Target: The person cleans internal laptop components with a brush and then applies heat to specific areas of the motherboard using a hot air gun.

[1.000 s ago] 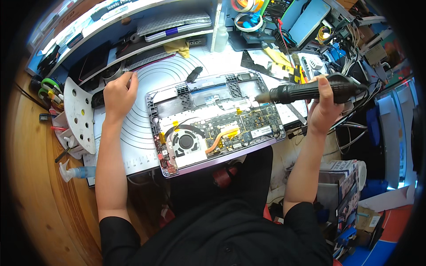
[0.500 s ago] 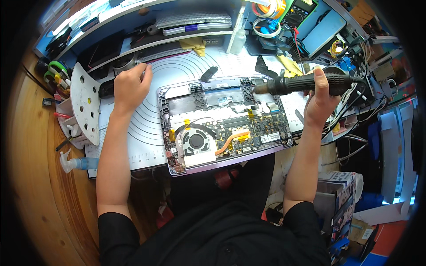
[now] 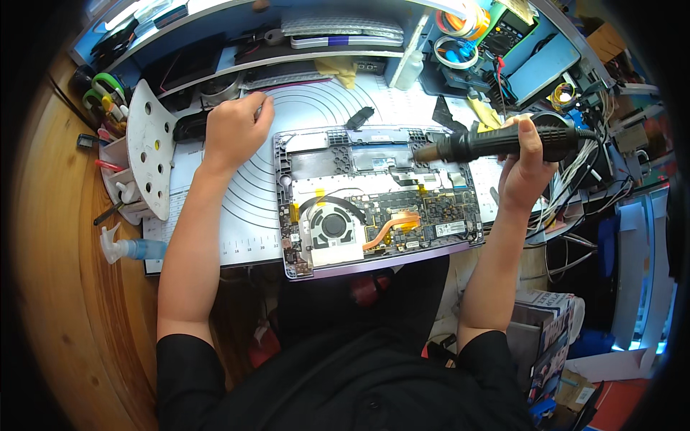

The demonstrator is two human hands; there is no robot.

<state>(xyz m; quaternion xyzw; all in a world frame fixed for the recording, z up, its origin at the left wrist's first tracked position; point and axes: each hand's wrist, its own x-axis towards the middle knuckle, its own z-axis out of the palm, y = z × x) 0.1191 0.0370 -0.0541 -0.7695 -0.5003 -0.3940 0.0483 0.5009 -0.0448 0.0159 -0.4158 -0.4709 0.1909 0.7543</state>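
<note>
An opened laptop base (image 3: 402,255) lies on the white bench mat, its inside facing up. Its round fan (image 3: 333,225), copper heat pipe (image 3: 384,233) and circuit board (image 3: 442,208) show, with bits of yellow tape. My right hand (image 3: 528,169) is wrapped around the black handle of a hot air gun (image 3: 478,144). The gun's metal nozzle points left over the upper right part of the laptop base. Left of the laptop, my left hand (image 3: 236,133) is curled closed above the mat; whatever is inside its fingers is hidden.
A white tool holder (image 3: 149,154) with pens and cutters stands at the left, above a blue spray bottle (image 3: 144,249). Shelves (image 3: 338,54) run along the back. A green multimeter (image 3: 507,32), yellow cloth (image 3: 485,113) and tangled cables (image 3: 575,187) crowd the right.
The whole view has shifted, so the bench appears farther right. Relative to the laptop, the hot air gun's nozzle has moved left. My left hand keeps its curled pose.
</note>
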